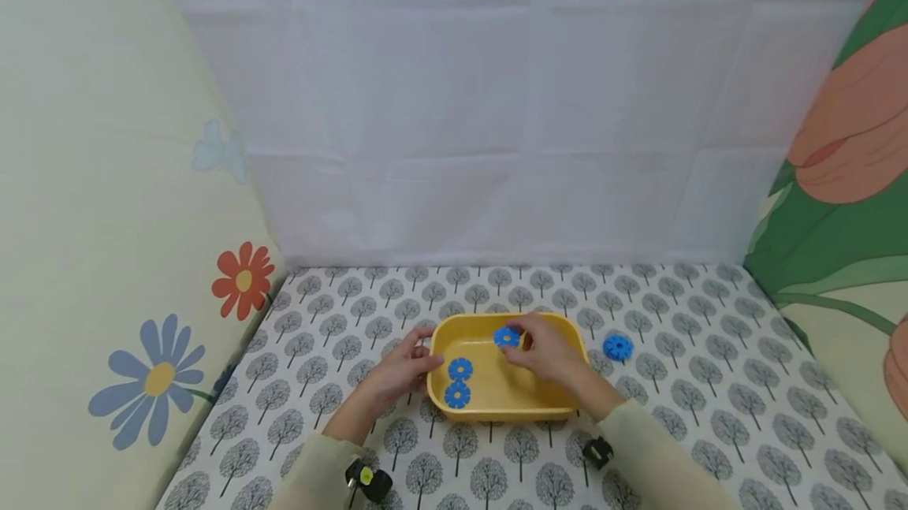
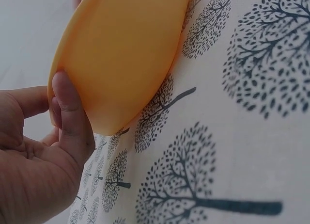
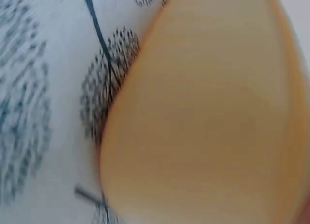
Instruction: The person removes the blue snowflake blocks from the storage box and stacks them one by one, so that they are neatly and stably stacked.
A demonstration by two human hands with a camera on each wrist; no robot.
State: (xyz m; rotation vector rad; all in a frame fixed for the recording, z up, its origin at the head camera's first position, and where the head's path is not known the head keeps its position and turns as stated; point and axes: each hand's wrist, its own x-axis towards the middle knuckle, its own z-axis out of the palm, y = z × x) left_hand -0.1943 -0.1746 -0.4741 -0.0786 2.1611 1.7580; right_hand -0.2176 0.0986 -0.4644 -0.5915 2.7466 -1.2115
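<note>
A yellow plastic tray (image 1: 489,401) with raised walls sits on the tree-print cloth. My left hand (image 1: 403,372) grips its left rim, thumb on one side of the wall and fingers on the other, as the left wrist view shows with the hand (image 2: 48,151) at the yellow wall. Over the back of the tray, my right hand (image 1: 545,348) pinches a blue flower-shaped disc (image 1: 505,336) between thumb and fingers. Two more blue discs lie at the tray's left end, an upper one (image 1: 460,369) and a lower one (image 1: 457,395). In the right wrist view the tray wall hides most of that hand.
To the right of the tray, a small pile of blue discs (image 1: 618,347) rests on the tree-print cloth (image 1: 681,447). A white sheet (image 1: 440,139) hangs behind the table. Flower-printed panels stand at the left (image 1: 92,218) and right sides.
</note>
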